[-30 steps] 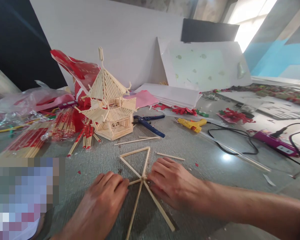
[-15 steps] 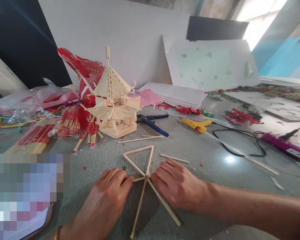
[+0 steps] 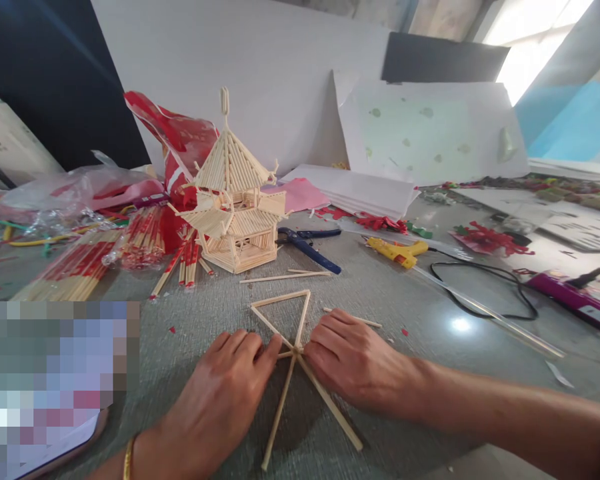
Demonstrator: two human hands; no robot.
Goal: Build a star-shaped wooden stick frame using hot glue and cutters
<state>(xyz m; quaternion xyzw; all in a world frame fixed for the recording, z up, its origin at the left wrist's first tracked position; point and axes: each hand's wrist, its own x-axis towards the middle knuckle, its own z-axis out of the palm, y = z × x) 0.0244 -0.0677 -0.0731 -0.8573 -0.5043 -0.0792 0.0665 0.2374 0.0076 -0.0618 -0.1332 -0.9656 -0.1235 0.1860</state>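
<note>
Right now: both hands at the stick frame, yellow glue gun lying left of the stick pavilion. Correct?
One fix: the yellow glue gun lies right of the stick pavilion, per the head view. Left hand and right hand are at the stick frame, as stated.

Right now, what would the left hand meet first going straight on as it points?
The left hand would probably meet the pale wooden-stick triangle at its left side; depth is unclear.
</note>
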